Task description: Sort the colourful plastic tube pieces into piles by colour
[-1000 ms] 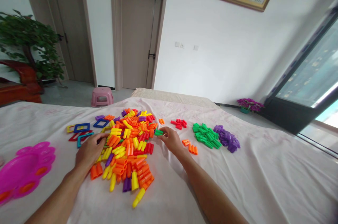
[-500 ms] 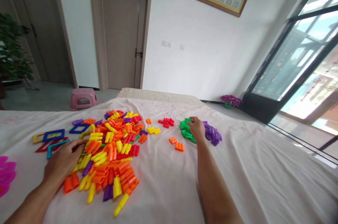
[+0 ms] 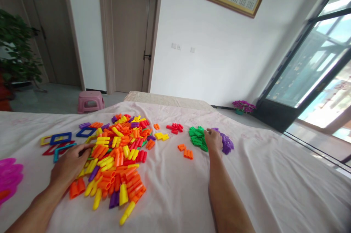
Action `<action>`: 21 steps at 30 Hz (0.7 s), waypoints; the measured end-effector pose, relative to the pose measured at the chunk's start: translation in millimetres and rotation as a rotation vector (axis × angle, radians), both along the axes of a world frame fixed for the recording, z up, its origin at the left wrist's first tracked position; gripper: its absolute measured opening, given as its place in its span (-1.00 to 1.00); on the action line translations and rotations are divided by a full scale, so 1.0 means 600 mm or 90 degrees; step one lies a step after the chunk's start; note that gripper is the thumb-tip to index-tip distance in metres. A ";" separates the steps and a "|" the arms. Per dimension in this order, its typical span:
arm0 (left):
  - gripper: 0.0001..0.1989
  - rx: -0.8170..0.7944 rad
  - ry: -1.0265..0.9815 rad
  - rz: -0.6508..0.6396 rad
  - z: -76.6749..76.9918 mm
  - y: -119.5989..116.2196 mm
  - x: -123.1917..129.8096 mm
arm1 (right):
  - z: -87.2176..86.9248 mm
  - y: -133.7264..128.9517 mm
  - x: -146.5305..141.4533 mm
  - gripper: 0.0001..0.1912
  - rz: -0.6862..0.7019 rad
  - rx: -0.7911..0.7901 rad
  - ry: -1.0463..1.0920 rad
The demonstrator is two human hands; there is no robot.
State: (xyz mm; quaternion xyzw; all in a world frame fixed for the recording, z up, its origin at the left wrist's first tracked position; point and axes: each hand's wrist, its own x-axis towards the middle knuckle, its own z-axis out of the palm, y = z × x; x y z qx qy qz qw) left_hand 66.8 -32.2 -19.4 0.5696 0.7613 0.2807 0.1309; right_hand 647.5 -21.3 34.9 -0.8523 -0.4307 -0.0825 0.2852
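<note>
On the left, a large mixed heap of plastic building blocks (image 3: 117,160) lies on the cloth, mostly orange, yellow and red tubes, with some purple. My left hand (image 3: 71,163) rests against its left edge. Its fingers reach forward loosely; their tips are partly hidden among the blocks. My right hand (image 3: 214,141) is over the gap between a pile of green blocks (image 3: 197,138) and a pile of purple blocks (image 3: 227,143). Its fingers are bent and somewhat apart, with no block visible in them. Small groups of red blocks (image 3: 174,128), yellow blocks (image 3: 161,136) and orange blocks (image 3: 188,153) lie between.
Blue frame pieces (image 3: 60,138) and a turquoise frame piece (image 3: 56,155) lie left of the heap. A pink petal-edged object (image 3: 10,178) sits at the left edge. The wrinkled tablecloth (image 3: 274,174) covers the table. Beyond it stands a pink stool (image 3: 91,101).
My right hand has drawn back from above the green pile, moving right and slightly nearer. My left hand stays at the heap. The whole view has shifted a little.
</note>
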 end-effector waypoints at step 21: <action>-0.59 0.062 -0.019 0.004 0.013 -0.014 0.017 | 0.015 0.008 -0.424 -0.80 0.622 -0.193 -0.211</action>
